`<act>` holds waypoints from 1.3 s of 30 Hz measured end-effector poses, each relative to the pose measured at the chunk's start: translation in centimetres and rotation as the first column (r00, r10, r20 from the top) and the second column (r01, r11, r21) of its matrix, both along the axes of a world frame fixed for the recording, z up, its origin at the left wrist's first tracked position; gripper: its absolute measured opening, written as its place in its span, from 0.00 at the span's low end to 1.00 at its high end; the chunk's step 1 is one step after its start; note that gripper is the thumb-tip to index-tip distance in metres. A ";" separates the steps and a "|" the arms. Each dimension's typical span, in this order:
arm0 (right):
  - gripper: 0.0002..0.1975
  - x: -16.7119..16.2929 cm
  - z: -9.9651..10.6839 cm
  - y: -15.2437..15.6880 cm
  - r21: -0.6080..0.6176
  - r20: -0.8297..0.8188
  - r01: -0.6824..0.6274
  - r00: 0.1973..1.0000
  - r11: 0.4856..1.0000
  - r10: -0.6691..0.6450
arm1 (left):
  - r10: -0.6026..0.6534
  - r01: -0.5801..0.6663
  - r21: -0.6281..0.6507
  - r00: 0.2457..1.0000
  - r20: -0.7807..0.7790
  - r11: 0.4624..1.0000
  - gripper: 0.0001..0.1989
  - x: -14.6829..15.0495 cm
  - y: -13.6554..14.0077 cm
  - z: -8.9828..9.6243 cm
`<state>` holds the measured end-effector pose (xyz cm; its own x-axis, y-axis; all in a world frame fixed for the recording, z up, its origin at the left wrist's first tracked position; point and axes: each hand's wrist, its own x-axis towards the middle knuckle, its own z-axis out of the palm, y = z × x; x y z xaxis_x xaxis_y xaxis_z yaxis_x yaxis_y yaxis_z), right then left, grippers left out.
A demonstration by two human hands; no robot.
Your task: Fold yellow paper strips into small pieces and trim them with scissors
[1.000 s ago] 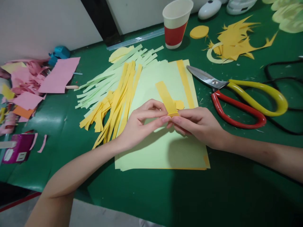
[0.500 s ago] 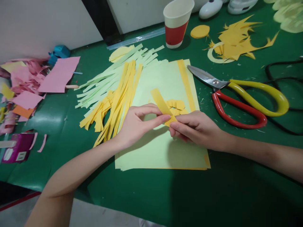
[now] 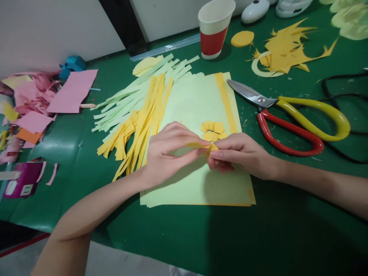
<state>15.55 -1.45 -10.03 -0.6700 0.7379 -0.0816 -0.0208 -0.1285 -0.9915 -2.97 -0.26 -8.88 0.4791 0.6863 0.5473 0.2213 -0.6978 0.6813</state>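
- Green counter [image 3: 161, 237] runs under everything, pale wall [image 3: 57, 30] behind with a dark upright post [image 3: 123, 27].
- Stack of pale green sheets [image 3: 184, 193] lies flat in front of the person, yellow edges showing beneath.
- Yellow strip [image 3: 193, 145] is held between both hands, over the sheets; its near end looks creased into a small angled fold.
- Left hand [image 3: 169, 149]: thumb and fingers nearly together, pinching the strip's longer part; the strip points back toward the palm.
- Right hand [image 3: 244, 155]: narrow pinch on the folded end, thumb on top; other fingers curled below.
- Exact fold layers hidden by fingertips, can't tell.
- Small folded yellow pieces [image 3: 218, 127] sit in a ring on the sheets, just beyond the fingertips.
- Step in hand, as judged: folding the strip over itself at the right-hand end.
- Next move seems to call for the right hand to pin the fold while the left lines up the strip's edge and presses the crease; slack pinch could let it skew.
- Loose yellow strips [image 3: 153, 107] lie left of centre, over pale green strips [image 3: 120, 101].
- Scissors [image 3: 261, 100], red and yellow handles, rest right of the sheets, blade tip over their edge.
- Paper cup [image 3: 213, 40] upright at the back.
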 end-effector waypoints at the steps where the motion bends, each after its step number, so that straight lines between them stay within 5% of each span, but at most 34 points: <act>1: 0.14 0.0 -0.1 0.0 -0.033 -0.031 -0.002 1.000 0.999 0.001 | -0.015 0.015 0.039 1.000 -0.012 0.999 0.08 -0.1 0.1 0.0; 6: 0.15 0.2 -0.6 0.0 -0.124 -0.130 0.021 0.991 0.992 -0.037 | -0.013 0.033 0.216 0.995 -0.094 0.976 0.11 -0.1 0.4 -0.3; 14: 0.17 0.2 -0.6 0.1 -0.094 -0.113 -0.009 0.994 0.996 -0.001 | -0.059 0.088 0.353 0.994 -0.092 0.932 0.07 -0.1 0.9 -0.5; 17: 0.20 0.0 -0.8 0.0 -0.092 -0.132 0.046 0.990 0.995 -0.058 | -0.080 0.079 0.193 0.997 -0.006 0.978 0.06 0.0 0.7 -0.5; 20: 0.17 -0.2 -1.0 -0.2 -0.100 -0.131 0.125 0.982 0.987 -0.137 | -0.027 0.042 -0.143 0.993 0.111 0.989 0.07 0.2 0.1 -0.3; 25: 0.09 -0.1 -0.4 -0.5 0.165 -0.046 0.180 0.984 0.970 -0.175 | 0.056 0.029 -0.563 0.990 0.133 0.826 0.03 0.4 -0.7 0.4; 28: 0.13 -0.1 0.0 -0.6 0.327 0.011 0.206 0.975 0.922 -0.221 | 0.070 0.027 -0.641 0.990 0.126 0.767 0.02 0.5 -0.8 0.7; 33: 0.15 -0.2 -0.1 -0.5 0.329 0.037 0.215 0.970 0.920 -0.240 | 0.052 0.086 -0.699 0.983 0.174 0.709 0.04 0.5 -0.5 0.6; 39: 0.18 -0.1 -0.6 -0.3 0.506 0.061 0.086 0.989 0.859 -0.135 | 0.048 0.037 -0.746 0.995 0.092 0.665 0.02 0.6 -0.5 0.8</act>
<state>15.48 -1.71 -10.59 -0.5895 0.7641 0.2620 0.0879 0.3831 -0.9195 -2.40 -0.78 -8.05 0.4486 0.8873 -0.1066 0.1279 0.0543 0.9903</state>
